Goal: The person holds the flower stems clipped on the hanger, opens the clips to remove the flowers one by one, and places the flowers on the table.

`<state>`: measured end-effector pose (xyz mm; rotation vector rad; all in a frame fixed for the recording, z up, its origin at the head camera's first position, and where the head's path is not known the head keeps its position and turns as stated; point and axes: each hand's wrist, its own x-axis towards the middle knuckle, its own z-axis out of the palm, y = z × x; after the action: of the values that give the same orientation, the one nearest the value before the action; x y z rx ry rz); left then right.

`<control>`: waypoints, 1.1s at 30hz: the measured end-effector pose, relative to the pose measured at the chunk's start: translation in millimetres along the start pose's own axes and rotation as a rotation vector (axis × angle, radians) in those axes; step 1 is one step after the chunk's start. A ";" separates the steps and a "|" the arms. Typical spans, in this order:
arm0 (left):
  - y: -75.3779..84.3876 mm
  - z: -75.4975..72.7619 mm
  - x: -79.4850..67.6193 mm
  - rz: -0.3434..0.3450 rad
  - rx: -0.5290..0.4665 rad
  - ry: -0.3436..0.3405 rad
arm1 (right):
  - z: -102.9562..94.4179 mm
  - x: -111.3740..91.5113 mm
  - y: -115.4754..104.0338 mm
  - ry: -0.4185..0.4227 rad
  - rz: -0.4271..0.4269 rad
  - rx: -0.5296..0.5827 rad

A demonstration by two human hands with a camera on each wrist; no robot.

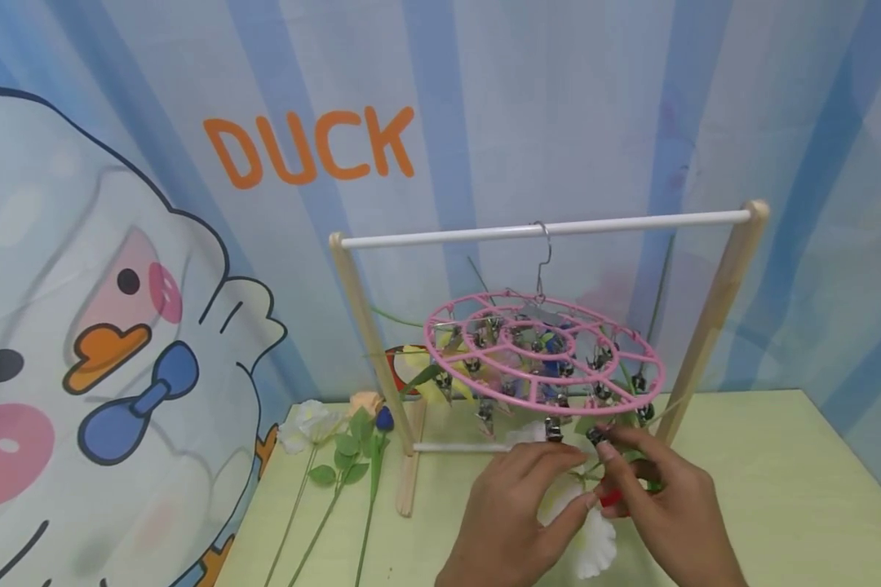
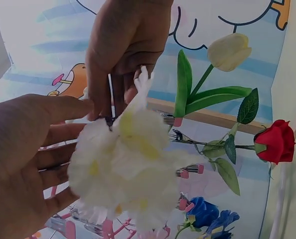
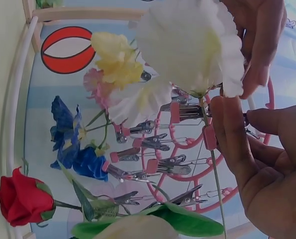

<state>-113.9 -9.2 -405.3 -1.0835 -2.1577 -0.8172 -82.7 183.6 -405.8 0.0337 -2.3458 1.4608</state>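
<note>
Now, near the pink rack [image 1: 534,390]'s five o'clock edge, a clip [image 1: 597,435] is pinched by the right hand [image 1: 671,493]; whether the white flower [image 1: 596,545] is gripped by the left hand [image 1: 508,512] cannot be told.

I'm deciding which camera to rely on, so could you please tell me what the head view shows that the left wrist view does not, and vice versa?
Only the head view: the orange DUCK lettering, the metal hook over the white top bar, and three flowers lying on the left of the table.
Only the left wrist view: the tulip's pale bloom and the red rose in full.
Both: the left hand, the right hand, the ruffled white flower and metal clips.
</note>
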 end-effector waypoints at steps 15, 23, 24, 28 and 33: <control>-4.0 -3.6 -4.1 -0.123 0.217 -0.025 | 14.4 -5.9 -12.4 -0.046 0.003 0.064; -10.2 -9.9 -8.4 -0.111 0.284 -0.051 | 22.4 -9.9 -19.5 -0.099 -0.023 0.088; -10.8 -10.7 -8.8 -0.109 0.288 -0.056 | 23.1 -10.0 -19.9 -0.103 -0.025 0.093; -12.2 -14.7 -9.8 -0.115 0.297 -0.097 | 25.8 -10.1 -21.2 -0.119 -0.030 0.108; -14.1 -17.2 -11.1 -0.132 0.296 -0.131 | 28.7 -10.4 -23.2 -0.133 -0.008 0.114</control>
<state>-116.3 -34.0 -406.0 -0.8718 -2.3885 -0.4718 -76.7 146.2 -400.4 0.1750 -2.3590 1.6336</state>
